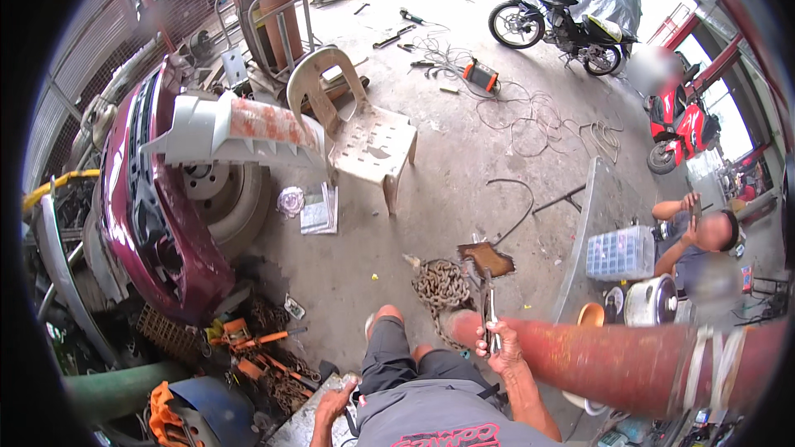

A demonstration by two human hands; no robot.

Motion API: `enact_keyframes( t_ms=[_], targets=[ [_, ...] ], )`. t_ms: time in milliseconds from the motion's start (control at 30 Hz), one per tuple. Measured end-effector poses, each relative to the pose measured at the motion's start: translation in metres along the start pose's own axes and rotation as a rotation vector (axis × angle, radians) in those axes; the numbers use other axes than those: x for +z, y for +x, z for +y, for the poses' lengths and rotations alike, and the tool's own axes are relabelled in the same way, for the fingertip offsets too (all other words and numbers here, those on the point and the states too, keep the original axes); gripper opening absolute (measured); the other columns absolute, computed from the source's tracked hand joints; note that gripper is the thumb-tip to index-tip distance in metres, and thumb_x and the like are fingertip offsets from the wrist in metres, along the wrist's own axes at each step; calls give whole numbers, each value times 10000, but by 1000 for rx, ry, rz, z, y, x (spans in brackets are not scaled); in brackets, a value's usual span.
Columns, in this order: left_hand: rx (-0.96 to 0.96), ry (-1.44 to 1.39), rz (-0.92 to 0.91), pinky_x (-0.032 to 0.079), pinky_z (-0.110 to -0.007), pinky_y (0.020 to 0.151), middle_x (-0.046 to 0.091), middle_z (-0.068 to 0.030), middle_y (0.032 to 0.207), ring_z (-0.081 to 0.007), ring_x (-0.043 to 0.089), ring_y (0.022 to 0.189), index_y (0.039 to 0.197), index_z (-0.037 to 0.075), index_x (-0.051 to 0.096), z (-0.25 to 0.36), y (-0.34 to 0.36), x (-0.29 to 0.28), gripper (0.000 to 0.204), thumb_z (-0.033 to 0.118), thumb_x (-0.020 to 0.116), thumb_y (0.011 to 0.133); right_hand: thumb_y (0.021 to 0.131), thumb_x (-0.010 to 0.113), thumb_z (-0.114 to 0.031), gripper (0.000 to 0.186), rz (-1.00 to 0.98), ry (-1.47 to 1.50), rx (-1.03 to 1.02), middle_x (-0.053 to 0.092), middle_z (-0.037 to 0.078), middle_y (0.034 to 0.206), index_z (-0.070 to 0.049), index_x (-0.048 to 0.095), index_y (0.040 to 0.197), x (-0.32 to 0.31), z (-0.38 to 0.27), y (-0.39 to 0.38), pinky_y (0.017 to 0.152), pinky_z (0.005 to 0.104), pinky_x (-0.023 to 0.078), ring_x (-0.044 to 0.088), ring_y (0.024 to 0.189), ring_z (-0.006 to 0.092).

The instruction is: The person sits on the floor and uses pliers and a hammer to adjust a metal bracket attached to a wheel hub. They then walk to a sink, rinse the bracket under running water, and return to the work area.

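My right hand (pixel 502 349) is closed around the handles of metal locking pliers (pixel 492 308), held upright in front of my right side. Just past the jaws is a rusty brown metal plate (pixel 487 260) with rough edges; whether the jaws grip it, I cannot tell. Left of the pliers lies a heap of rusty chain (pixel 441 283), with a length trailing down beside the large red pipe (pixel 596 364). My left hand (pixel 334 401) is low by my left hip, its fingers loosely out and nothing seen in them, near a pale, worn surface (pixel 302 430).
Orange chain hoists (pixel 248 348) and a maroon bumper (pixel 166 223) crowd the left. A plastic chair (pixel 364 132) stands ahead. Cables surround an orange-and-black machine (pixel 480 75). At right, another person (pixel 696 240) is beside a clear plastic box (pixel 619 253). Motorcycles (pixel 567 25) stand farther off.
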State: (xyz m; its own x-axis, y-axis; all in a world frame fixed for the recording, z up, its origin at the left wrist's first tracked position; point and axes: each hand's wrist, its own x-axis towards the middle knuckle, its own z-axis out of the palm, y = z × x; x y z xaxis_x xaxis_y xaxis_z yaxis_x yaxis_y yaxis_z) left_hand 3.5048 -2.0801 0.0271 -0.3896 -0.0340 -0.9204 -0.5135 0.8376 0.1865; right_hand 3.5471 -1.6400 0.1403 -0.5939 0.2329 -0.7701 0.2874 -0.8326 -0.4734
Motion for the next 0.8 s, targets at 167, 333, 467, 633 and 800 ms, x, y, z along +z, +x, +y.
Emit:
enact_keyframes(
  t_ms=[167, 333, 467, 633, 800],
  targets=[
    [50, -579, -535, 439, -491, 1062, 416, -210, 1574, -334, 496, 1350, 1573, 21, 354, 110, 57, -19, 1178, 927, 404, 820, 825, 707, -271, 191, 131, 131, -69, 645, 73, 800, -158, 582, 914, 27, -72, 65, 523, 362, 454, 559, 613, 206],
    [3, -370, -603, 287, -614, 1144, 322, -183, 1634, -390, 354, 1446, 1618, 99, 268, 231, 145, -92, 1108, 873, 443, 845, 811, 715, -332, 228, 200, 197, -139, 638, 77, 803, -187, 573, 914, 54, -168, 136, 528, 365, 422, 547, 619, 214],
    [-170, -68, -476, 386, -607, 1027, 462, -221, 1483, -400, 472, 1311, 1515, 73, 411, 336, 158, -130, 914, 759, 424, 912, 816, 717, -334, 234, 335, 261, -150, 620, 68, 784, -188, 559, 910, 64, -239, 166, 510, 362, 408, 537, 598, 213],
    [79, 153, -458, 462, -426, 661, 638, -113, 943, -242, 593, 781, 1090, 27, 628, 425, 213, -163, 634, 612, 427, 950, 801, 722, -340, 256, 386, 310, -144, 606, 61, 770, -198, 546, 921, 71, -340, 248, 502, 363, 406, 531, 586, 209],
    [294, 208, -462, 390, -387, 506, 566, -71, 685, -226, 518, 561, 857, 36, 582, 627, 220, -169, 498, 510, 467, 959, 796, 729, -331, 250, 399, 262, -114, 603, 59, 756, -194, 549, 904, 49, -469, 346, 490, 364, 409, 530, 570, 214]
  ],
)
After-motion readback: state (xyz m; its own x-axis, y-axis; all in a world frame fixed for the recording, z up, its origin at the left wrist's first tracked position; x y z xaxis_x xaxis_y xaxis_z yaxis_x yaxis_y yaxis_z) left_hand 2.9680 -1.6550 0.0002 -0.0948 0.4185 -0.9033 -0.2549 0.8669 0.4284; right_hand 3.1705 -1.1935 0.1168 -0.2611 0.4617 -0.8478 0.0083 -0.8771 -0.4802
